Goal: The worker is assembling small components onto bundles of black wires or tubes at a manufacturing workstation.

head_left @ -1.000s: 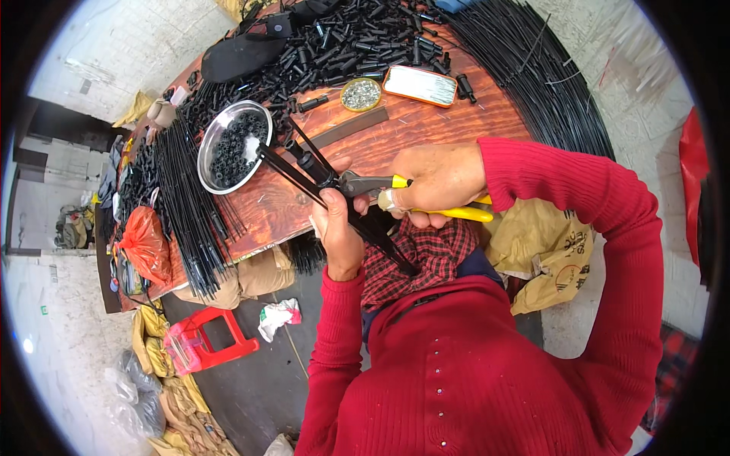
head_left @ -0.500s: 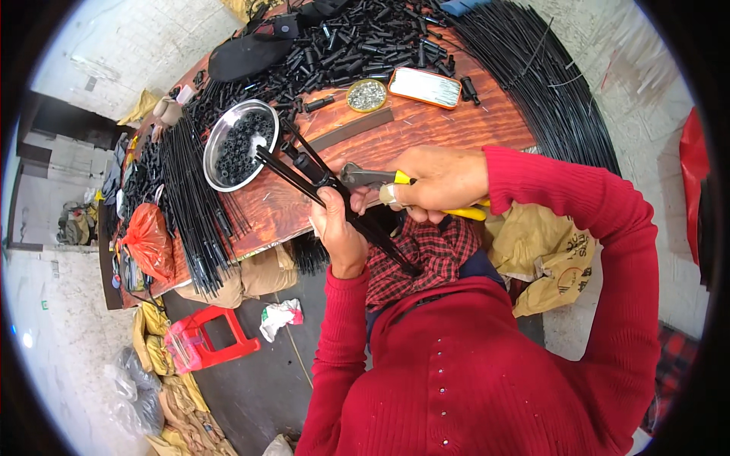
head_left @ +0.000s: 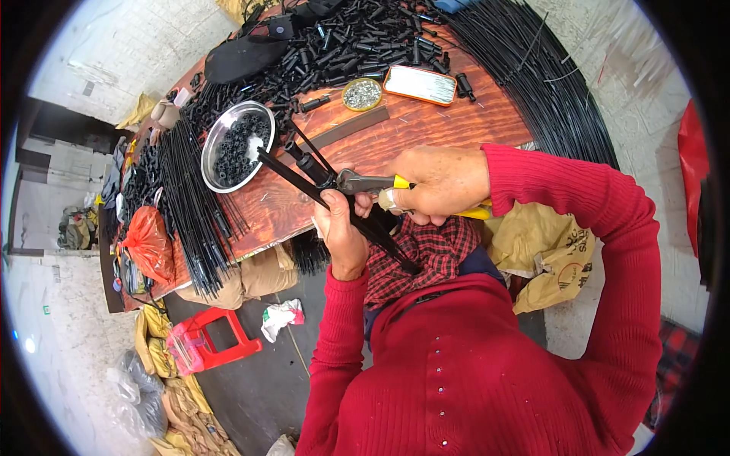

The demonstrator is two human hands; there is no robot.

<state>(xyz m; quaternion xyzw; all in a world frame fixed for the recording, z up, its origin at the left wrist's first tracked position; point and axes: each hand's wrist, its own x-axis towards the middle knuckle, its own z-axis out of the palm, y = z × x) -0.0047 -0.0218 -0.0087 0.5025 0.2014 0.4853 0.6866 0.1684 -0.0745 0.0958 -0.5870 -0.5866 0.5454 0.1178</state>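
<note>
My left hand [head_left: 344,237] is closed round a bundle of thin black rods [head_left: 295,179], tilted with its lower ends near my lap. A black tubular fitting [head_left: 313,167] stands out of that grip. My right hand [head_left: 439,182] is wrapped round yellow-handled pliers [head_left: 366,183], whose metal jaws meet the side of the fitting at its lower end. Whatever lies between the jaws is too small to make out. A pale wrapping [head_left: 388,199] covers the right thumb.
On the wooden table [head_left: 456,125] lie a metal bowl [head_left: 268,121] of small black rings, a round dish [head_left: 362,94] of small metal bits, an orange-rimmed tray [head_left: 420,84] of pins, a flat bar [head_left: 342,128] and heaped black fittings [head_left: 357,45]. Long black rods [head_left: 532,76] line the right edge.
The pliers' jaws have come down slightly, and now sit against the black fitting's lower end. Both hands keep their grips; the whole view has shifted a little.
</note>
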